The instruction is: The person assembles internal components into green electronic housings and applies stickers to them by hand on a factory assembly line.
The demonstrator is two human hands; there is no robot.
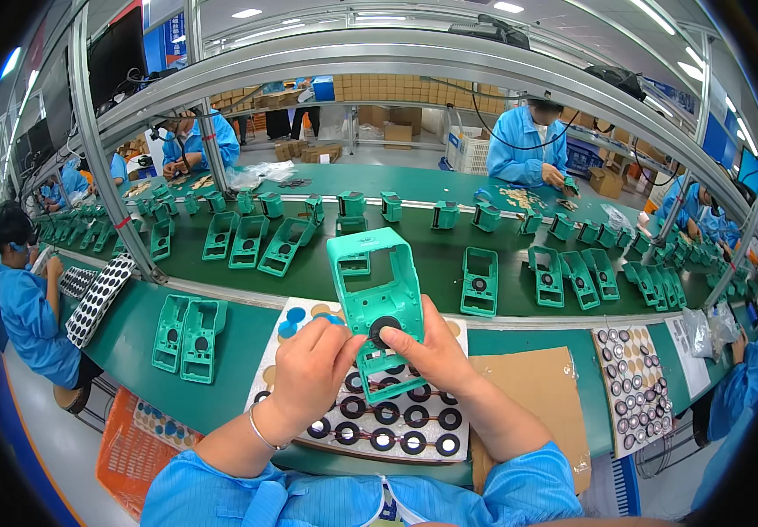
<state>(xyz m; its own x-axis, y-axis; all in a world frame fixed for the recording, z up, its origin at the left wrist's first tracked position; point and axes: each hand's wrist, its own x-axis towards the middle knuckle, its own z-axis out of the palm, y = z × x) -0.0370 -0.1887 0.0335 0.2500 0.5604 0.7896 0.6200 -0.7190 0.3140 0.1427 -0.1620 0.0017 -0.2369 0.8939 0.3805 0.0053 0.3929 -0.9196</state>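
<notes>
In front of me, my right hand (436, 351) grips a green plastic housing (366, 243) by its right side, holding it tilted. The right thumb presses on a small black round speaker (384, 330) set in the lower part of the housing. My left hand (310, 367) is closed, its thumb and forefinger pinched together at the housing's left edge beside the speaker. Whatever lies between those fingertips is too small to make out. Below both hands lies a white foam tray (322, 446) with rows of black ring-shaped speakers (382, 439).
Two green housings (184, 338) lie on the bench at left. A cardboard sheet (528, 395) is right of the tray, then another speaker tray (632, 386). Beyond runs a dark green belt (379, 290) carrying several housings. An orange crate (133, 461) stands lower left; people work around.
</notes>
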